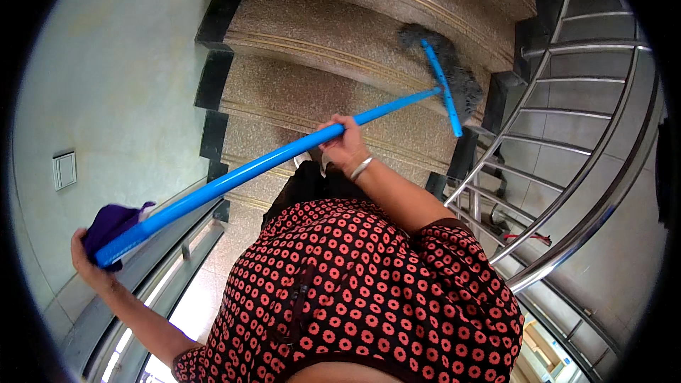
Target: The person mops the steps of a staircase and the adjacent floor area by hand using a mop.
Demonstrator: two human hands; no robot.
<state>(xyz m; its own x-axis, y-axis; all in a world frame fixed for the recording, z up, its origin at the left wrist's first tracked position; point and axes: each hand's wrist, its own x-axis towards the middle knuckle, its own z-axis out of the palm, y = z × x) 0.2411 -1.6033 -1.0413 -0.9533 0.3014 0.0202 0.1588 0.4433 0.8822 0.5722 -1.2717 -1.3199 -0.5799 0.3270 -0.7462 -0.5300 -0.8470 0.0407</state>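
A flat mop with a long blue pole [266, 163] slants across my body from lower left to upper right. Its fluffy grey mop head [461, 74], under a blue crossbar, lies at the right end of a stair step. My right hand [345, 145], with a silvery bangle at the wrist, is wrapped round the pole near its middle. At the far left, beside the pole's top end, my left hand [85, 252] holds a purple cloth [110, 225]. The cloth bunches against the pole end and partly hides those fingers.
Speckled brown stairs [284, 18] with ridged edges curve around ahead. A stainless steel railing [528, 110] runs along the right. On the left are a pale wall [128, 78] with a light switch [64, 171] and a grey metal rail [159, 291].
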